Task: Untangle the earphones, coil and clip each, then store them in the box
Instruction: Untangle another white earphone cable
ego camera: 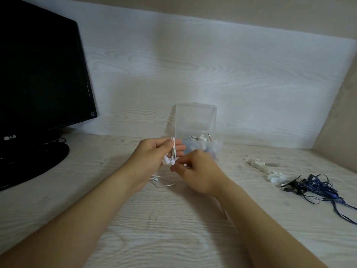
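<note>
My left hand [152, 153] grips a bundle of white earphones [172, 151], with the cord wound over its fingers and the earbuds hanging at the lower edge. My right hand [197, 171] pinches the cord just beside the earbuds, fingers curled. A loose loop of white cord [162, 181] trails onto the desk under my left wrist. Right behind my hands stands a clear plastic box [195, 122] with its lid up and white pieces inside. A tangle of dark blue earphones [318, 187] lies on the desk at the right, with a black clip at its left end.
Several white clips [266, 169] lie in a row between the box and the blue tangle. A black monitor [38, 78] on its round stand fills the left side. A wall panel runs along the back and a side wall closes the right.
</note>
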Available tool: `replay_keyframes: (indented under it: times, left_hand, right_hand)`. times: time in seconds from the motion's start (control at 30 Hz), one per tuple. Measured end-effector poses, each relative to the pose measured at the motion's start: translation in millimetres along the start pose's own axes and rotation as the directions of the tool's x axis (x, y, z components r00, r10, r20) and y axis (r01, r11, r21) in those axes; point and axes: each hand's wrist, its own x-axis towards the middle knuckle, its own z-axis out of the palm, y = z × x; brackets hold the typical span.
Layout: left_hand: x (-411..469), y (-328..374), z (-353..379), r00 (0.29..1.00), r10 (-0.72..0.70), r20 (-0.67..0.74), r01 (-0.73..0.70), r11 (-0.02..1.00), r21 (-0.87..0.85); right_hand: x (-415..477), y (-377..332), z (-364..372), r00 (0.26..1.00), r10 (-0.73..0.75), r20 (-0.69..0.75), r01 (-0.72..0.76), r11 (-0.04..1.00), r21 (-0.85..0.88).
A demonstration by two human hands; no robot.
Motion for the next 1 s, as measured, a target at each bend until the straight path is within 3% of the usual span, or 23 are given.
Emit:
replay_keyframes:
  times: [0.17,0.3,0.37,0.43,0.53,0.7,1.0]
  left_hand:
    - [1.2,-7.7,-0.9,0.995,0.089,-0.034,-0.083,0.986,0.146]
    - [2.6,-12.2,-3.7,0.989,0.132,0.068,-0.149,0.881,0.449]
    - [1.5,-13.5,-2.8,0.989,0.093,0.116,-0.137,0.868,0.476]
    - [-0.4,-12.1,0.3,0.99,0.037,0.137,-0.094,0.892,0.441]
    - [-2.9,-7.3,6.8,0.989,0.007,0.145,-0.061,0.925,0.374]
    - [-9.5,3.6,11.1,0.978,0.007,0.206,-0.074,0.945,0.318]
    - [-3.7,-0.2,12.4,0.998,-0.002,0.07,0.008,0.996,-0.083]
  right_hand:
    - [-5.0,-6.4,-3.5,0.995,-0.06,0.08,0.058,0.998,0.026]
    - [-4.3,-17.2,-10.2,1.0,0.021,-0.004,-0.019,0.97,0.242]
    - [-4.1,-20.7,-14.6,0.993,0.069,-0.093,-0.034,0.94,0.338]
    - [-2.4,-19.0,-19.1,0.971,0.115,-0.21,-0.024,0.919,0.393]
    - [2.9,-9.0,-22.2,0.929,0.116,-0.35,-0.005,0.953,0.302]
    - [8.8,0.2,-17.2,0.907,0.107,-0.408,-0.026,0.98,0.198]
    - [8.7,11.2,-5.4,0.975,0.17,-0.143,-0.164,0.985,0.056]
